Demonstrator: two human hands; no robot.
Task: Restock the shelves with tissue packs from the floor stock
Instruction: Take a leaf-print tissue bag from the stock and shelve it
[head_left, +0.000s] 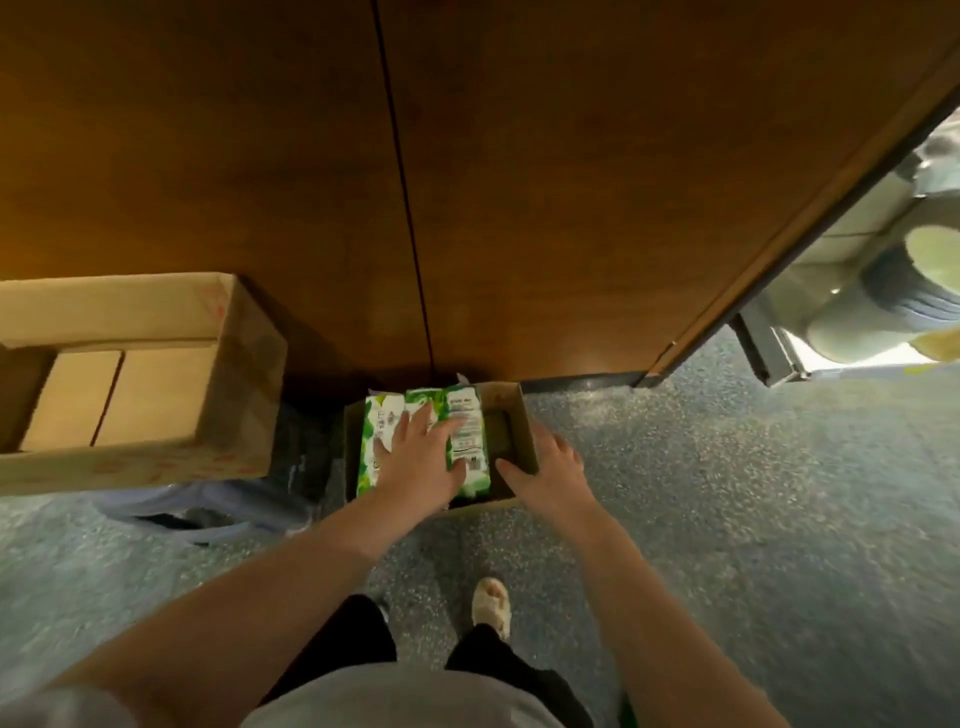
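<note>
A small open cardboard box (511, 415) stands on the floor against a wooden panel. Green-and-white tissue packs (470, 441) lie inside it, filling its left part; the right part is dark and bare. My left hand (421, 457) lies flat on top of the packs with fingers spread. My right hand (545, 470) hovers over the box's right side, thumb inside the bare part, fingers loosely spread by the right wall; whether it touches the box is unclear.
A larger open cardboard box (156, 312) sits at the left on plastic-wrapped goods (208, 509). The wooden panel (467, 182) rises right behind the small box. Speckled floor (727, 493) spreads right. My foot (491, 603) stands just behind the box. Pale packaged goods (883, 301) show at far right.
</note>
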